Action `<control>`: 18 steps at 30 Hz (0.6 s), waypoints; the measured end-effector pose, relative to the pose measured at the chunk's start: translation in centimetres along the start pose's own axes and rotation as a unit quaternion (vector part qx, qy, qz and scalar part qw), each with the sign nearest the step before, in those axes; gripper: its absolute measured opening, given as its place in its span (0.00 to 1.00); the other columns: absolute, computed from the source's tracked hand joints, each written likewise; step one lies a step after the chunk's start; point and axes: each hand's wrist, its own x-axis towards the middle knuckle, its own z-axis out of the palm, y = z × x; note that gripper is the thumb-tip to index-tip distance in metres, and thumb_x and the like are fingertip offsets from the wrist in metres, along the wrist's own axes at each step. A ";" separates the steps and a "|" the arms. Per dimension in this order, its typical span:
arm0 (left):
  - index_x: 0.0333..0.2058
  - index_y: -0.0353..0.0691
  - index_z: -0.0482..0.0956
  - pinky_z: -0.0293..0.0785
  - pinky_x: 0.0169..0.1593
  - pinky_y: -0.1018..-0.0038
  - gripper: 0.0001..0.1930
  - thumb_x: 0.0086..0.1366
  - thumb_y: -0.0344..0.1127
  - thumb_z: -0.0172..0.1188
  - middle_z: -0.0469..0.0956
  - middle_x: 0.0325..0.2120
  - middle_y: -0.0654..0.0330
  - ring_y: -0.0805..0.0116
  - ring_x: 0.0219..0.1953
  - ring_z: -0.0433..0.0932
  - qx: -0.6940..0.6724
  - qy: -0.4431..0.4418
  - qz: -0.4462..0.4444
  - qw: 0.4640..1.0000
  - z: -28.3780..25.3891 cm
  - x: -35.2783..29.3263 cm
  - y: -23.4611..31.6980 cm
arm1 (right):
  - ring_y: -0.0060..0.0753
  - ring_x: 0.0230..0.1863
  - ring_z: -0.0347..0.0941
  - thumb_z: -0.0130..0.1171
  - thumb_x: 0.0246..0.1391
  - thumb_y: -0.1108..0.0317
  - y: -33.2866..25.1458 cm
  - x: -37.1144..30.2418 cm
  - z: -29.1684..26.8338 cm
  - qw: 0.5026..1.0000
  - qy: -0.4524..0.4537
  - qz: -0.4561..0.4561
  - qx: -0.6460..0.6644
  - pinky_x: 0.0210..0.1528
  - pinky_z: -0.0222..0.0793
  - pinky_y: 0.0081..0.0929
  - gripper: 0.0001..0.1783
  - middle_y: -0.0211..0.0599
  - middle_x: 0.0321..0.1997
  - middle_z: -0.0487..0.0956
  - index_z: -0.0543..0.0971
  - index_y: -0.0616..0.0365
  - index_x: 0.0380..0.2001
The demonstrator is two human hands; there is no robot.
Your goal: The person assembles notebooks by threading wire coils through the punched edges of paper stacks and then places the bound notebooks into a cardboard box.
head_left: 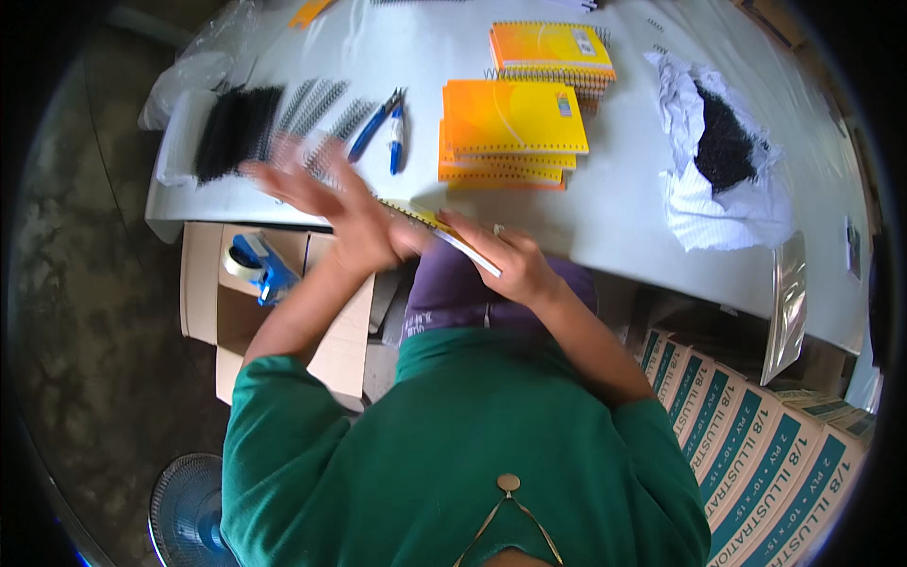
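Note:
My right hand (510, 257) grips a thin notebook (470, 249), which is tilted nearly edge-on to the view above my lap. A dark row of holes or coil runs along its upper edge. My left hand (345, 208) is open, its fingers spread and blurred by motion, with the heel of the palm close to the notebook's left end. Whether the palm touches it I cannot tell. Beyond my hands lies a stack of yellow-orange punched notebooks (515, 118), and behind it a pile of spiral-bound ones (553, 47).
Black spiral coils (241, 132) lie at the table's left, beside blue-handled pliers (376, 123) and a blue pen-like tool (397, 139). Crumpled white wrapping (694, 213) holds small black pieces at right. Below are a cardboard box (200, 283), a tape dispenser (269, 269), a fan (189, 510) and stacked cartons (756, 454).

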 end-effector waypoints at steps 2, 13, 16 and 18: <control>0.57 0.33 0.56 0.36 0.55 0.33 0.53 0.46 0.76 0.45 0.50 0.52 0.26 0.28 0.57 0.48 -0.053 0.013 -0.058 0.997 2.4 -1.3 1.0 | 0.39 0.36 0.77 0.53 0.37 0.85 0.9 0.0 1.0 0.995 0.053 -0.084 -0.011 0.37 0.74 0.30 0.33 0.40 0.50 0.74 0.68 0.60 0.53; 0.53 0.47 0.63 0.58 0.44 0.38 0.43 0.46 0.73 0.47 0.68 0.41 0.42 0.40 0.45 0.65 -0.216 -0.082 0.014 0.973 -2.7 1.0 6.3 | 0.40 0.36 0.77 0.56 0.45 0.76 0.9 0.7 0.3 0.991 0.045 0.045 0.116 0.36 0.74 0.33 0.37 0.40 0.48 0.76 0.56 0.58 0.61; 0.53 0.46 0.60 0.55 0.44 0.37 0.44 0.47 0.74 0.46 0.65 0.44 0.39 0.37 0.48 0.63 -0.078 -0.002 0.083 0.994 -2.6 5.7 4.6 | 0.45 0.36 0.76 0.55 0.46 0.74 0.9 0.2 0.5 0.995 -0.006 0.037 0.092 0.36 0.73 0.35 0.39 0.42 0.48 0.75 0.53 0.55 0.62; 0.53 0.42 0.59 0.56 0.40 0.38 0.44 0.48 0.73 0.47 0.63 0.47 0.39 0.36 0.47 0.62 -0.104 -0.055 0.064 0.991 -2.4 6.4 4.8 | 0.48 0.36 0.76 0.55 0.47 0.73 1.4 0.6 0.6 0.997 -0.009 0.020 0.067 0.37 0.73 0.36 0.39 0.44 0.50 0.74 0.51 0.56 0.62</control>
